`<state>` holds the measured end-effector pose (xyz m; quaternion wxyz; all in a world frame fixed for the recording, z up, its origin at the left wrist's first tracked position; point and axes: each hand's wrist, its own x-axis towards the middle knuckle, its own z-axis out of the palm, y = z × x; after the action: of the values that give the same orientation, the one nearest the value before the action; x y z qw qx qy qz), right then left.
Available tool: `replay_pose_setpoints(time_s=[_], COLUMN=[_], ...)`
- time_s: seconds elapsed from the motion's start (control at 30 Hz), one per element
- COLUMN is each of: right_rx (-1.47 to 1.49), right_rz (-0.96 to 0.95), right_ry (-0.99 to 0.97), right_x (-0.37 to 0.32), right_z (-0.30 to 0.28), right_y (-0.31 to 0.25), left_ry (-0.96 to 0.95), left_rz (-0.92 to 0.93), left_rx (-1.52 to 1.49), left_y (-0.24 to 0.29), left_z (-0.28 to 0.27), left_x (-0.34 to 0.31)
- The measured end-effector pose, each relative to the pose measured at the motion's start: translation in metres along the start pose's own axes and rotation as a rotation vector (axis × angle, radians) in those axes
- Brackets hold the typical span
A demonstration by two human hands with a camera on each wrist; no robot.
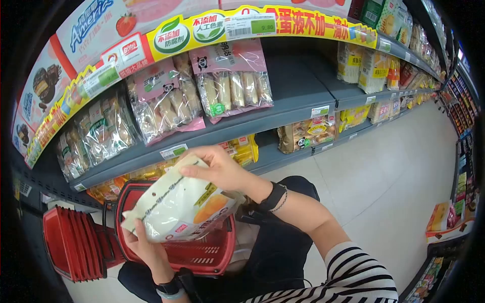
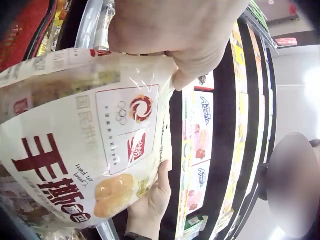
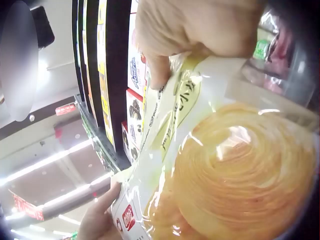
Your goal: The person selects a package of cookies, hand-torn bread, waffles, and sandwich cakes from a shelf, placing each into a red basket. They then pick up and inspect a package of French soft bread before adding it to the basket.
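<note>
A large cream-coloured bag of bread (image 1: pixel 184 207) is held up at a tilt between both hands, over a red shopping basket (image 1: pixel 202 255). My right hand (image 1: pixel 214 169) pinches one upper corner, its thumb lying on the front of the seal. At the opposite corner, my left hand (image 1: pixel 146 248) grips the edge with its thumb on the front. Printed on the bag (image 2: pixel 95 145) in the left wrist view are a bread roll and the words "Hand tear bread". A big golden swirl of bread fills the bag's side (image 3: pixel 240 165) in the right wrist view.
Nested red baskets (image 1: pixel 76 245) stand at the left. Ahead runs a grey shelf (image 1: pixel 288 111) with packs of sandwich bread (image 1: pixel 232 81) and price tags. Yellow packs (image 1: pixel 245 149) sit on the level below. Pale floor tiles (image 1: pixel 374 166) stretch to the right.
</note>
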<state>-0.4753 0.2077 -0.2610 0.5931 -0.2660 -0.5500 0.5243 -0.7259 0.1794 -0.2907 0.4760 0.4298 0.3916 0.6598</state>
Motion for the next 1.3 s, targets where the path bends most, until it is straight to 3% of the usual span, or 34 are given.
replay_pose_setpoints(time_s=[0.47, 0.57, 0.63, 0.77, 0.83, 0.9, 0.93, 0.97, 1.03, 1.07, 1.13, 1.17, 1.27, 1.3], right_rx=[-0.025, -0.043, 0.075, 0.121, 0.051, -0.218, -0.212, -0.189, -0.395, -0.362, -0.341, -0.328, -0.162, -0.154], right_rz=[-0.047, 0.05, 0.022, 0.046, 0.123, 0.051, 0.184, 0.19, 0.15, 0.149, 0.352, 0.349, 0.369, 0.379], right_ry=[-0.024, -0.044, -0.073, -0.314, -0.423, -0.536, -0.543, -0.582, -0.515, -0.562, -0.455, -0.493, -0.296, -0.318], right_x=[-0.002, 0.002, 0.007, 0.001, -0.001, -0.004, -0.004, -0.005, -0.009, -0.008, -0.003, -0.002, -0.005, -0.005], right_z=[-0.001, -0.009, -0.019, -0.019, -0.019, -0.013, -0.012, -0.012, -0.005, 0.001, 0.01, 0.013, 0.021, 0.021], right_y=[-0.005, -0.005, 0.004, 0.009, 0.012, 0.017, 0.028, 0.038, 0.045, 0.048, 0.046, 0.044, 0.035, 0.036], left_ry=[0.043, 0.019, 0.024, 0.032, 0.192, 0.216, 0.156, 0.107, 0.067, 0.029, 0.016, 0.042, 0.07, 0.073], left_rz=[0.157, 0.184, 0.19, 0.225, 0.18, 0.156, 0.063, -0.023, -0.161, -0.202, -0.267, -0.293, -0.357, -0.355], left_rx=[0.083, 0.091, 0.111, 0.123, 0.072, 0.057, -0.062, -0.177, -0.42, -0.471, -0.545, -0.566, -0.581, -0.561], left_y=[0.022, 0.037, 0.046, 0.06, 0.067, 0.072, 0.074, 0.078, 0.089, 0.087, 0.076, 0.074, 0.076, 0.075], left_z=[0.009, 0.008, 0.009, 0.006, 0.008, -0.002, -0.007, -0.013, 0.005, -0.003, -0.019, -0.023, -0.022, -0.022], left_x=[-0.017, -0.019, -0.019, -0.015, -0.013, -0.006, -0.002, 0.0, 0.003, 0.011, 0.024, 0.029, 0.033, 0.035])
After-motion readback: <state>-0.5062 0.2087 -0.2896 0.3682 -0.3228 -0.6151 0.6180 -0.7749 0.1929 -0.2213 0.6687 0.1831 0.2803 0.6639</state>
